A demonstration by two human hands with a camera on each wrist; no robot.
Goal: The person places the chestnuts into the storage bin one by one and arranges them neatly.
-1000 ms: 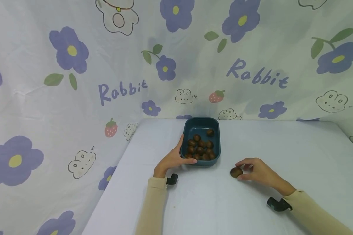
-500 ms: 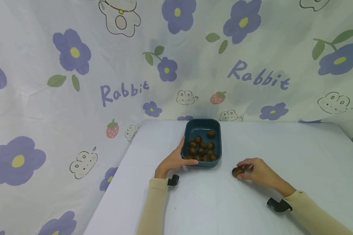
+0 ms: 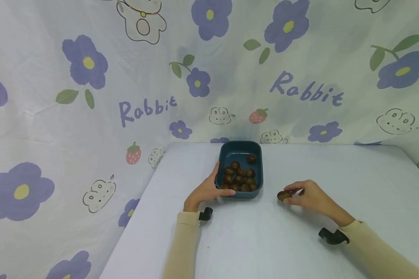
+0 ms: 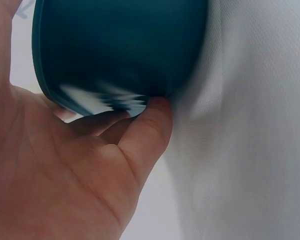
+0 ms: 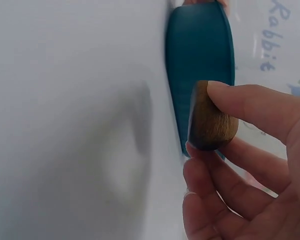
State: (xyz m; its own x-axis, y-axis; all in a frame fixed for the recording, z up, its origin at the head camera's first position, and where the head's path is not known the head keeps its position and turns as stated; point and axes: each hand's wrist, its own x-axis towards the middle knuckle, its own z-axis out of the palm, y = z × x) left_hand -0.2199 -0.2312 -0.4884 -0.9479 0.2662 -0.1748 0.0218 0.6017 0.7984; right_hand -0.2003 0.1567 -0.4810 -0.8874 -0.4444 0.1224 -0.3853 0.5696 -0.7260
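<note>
A dark teal plastic box [image 3: 245, 195] stands on the table, with several brown chestnuts [image 3: 239, 180] bunched toward its near end and a lone chestnut [image 3: 251, 158] farther back. My left hand [image 3: 205, 190] grips the box at its near left corner, thumb along the front wall and fingers along the left side. To the right of the box, my right hand [image 3: 311, 197] pinches another chestnut [image 3: 284, 195] between thumb and fingertips. In the right wrist view this chestnut [image 5: 211, 120] shows a dull brown face and appears raised off the table.
White cloth covers the table [image 3: 251, 240]. Behind and to the left hangs a curtain [image 3: 209, 69] printed with purple flowers and rabbits. A small black camera mount [image 3: 333, 236] sits on the right wrist, and a similar mount [image 3: 206, 214] on the left.
My right hand has lifted the chestnut slightly from the table and shifted it a little away from me. The left hand keeps its hold on the box.
</note>
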